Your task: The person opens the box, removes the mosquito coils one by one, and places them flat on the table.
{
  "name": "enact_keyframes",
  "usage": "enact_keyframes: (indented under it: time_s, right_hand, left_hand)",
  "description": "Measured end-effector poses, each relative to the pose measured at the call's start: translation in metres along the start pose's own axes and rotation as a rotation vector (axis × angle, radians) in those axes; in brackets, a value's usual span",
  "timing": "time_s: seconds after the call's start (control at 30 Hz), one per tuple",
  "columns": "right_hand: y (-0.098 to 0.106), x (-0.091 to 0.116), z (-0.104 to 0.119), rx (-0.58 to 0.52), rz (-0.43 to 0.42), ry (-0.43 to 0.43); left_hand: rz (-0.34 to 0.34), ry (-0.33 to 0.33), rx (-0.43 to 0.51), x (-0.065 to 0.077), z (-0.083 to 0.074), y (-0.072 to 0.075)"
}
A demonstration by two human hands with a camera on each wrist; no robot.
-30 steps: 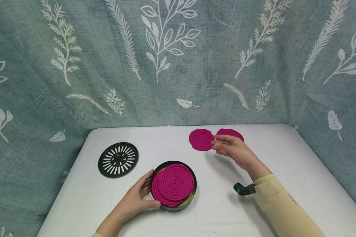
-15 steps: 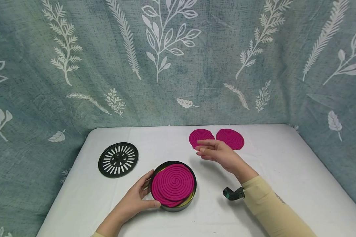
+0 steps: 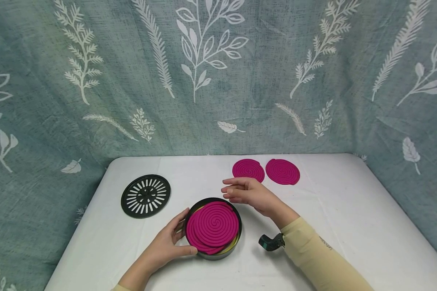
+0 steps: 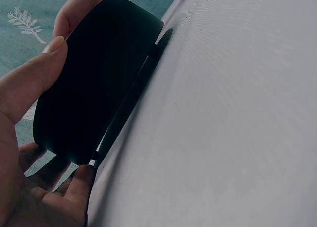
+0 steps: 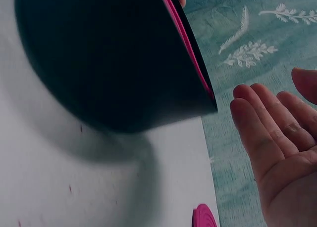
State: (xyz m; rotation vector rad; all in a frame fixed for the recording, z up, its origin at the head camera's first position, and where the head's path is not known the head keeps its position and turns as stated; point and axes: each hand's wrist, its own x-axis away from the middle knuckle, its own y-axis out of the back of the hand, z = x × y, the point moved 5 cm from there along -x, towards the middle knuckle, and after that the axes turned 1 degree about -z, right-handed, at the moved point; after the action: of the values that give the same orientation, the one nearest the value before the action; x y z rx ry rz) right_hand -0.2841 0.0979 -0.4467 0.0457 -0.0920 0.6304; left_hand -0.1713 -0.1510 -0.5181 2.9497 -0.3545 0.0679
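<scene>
My left hand (image 3: 166, 245) holds a round dark tin (image 3: 218, 256) from its left side, thumb near the front and fingers behind. In the left wrist view the thumb lies on the wall of the tin (image 4: 99, 78). Several magenta mosquito coils (image 3: 216, 223) are stacked in the tin, slightly off-centre, with a bit of yellow showing beneath them. My right hand (image 3: 253, 195) is in the air just beyond the tin's far right rim, fingers extended and holding nothing. The right wrist view has this hand (image 5: 280, 148) palm-up in the picture, apart from the tin.
Two more magenta coils, a left one (image 3: 247, 169) and a right one (image 3: 282, 171), lie side by side at the table's back. A black slotted round lid (image 3: 145, 196) lies at the left. Behind the white table (image 3: 331, 202) hangs a green leaf-patterned cloth (image 3: 218, 81).
My right hand has moved left and toward me, from beside the two back coils to near the tin. My left hand and the tin have stayed in place.
</scene>
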Motion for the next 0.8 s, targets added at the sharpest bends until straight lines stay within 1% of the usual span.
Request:
enact_keyframes:
  time_s: [0.23,0.5,0.6,0.7,0.8]
  right_hand:
    - [-0.017,-0.005,0.002,0.011,0.058,-0.007]
    - [-0.036,-0.019,0.006,0.075,0.113,0.006]
    - [-0.043,-0.025,0.008,0.089,0.127,-0.001]
    - [-0.048,-0.031,0.009,0.16,0.135,-0.001]
    - [-0.051,-0.036,0.01,0.276,0.146,0.022]
  left_hand:
    - [0.005,-0.007,0.001,0.0,-0.001,0.001]
    - [0.014,-0.009,0.011,0.0,-0.001,0.001]
    - [0.018,-0.009,0.014,0.0,-0.001,0.001]
    - [0.024,-0.01,0.019,0.0,0.0,0.0]
    - [0.028,-0.014,0.024,0.0,0.001,0.001]
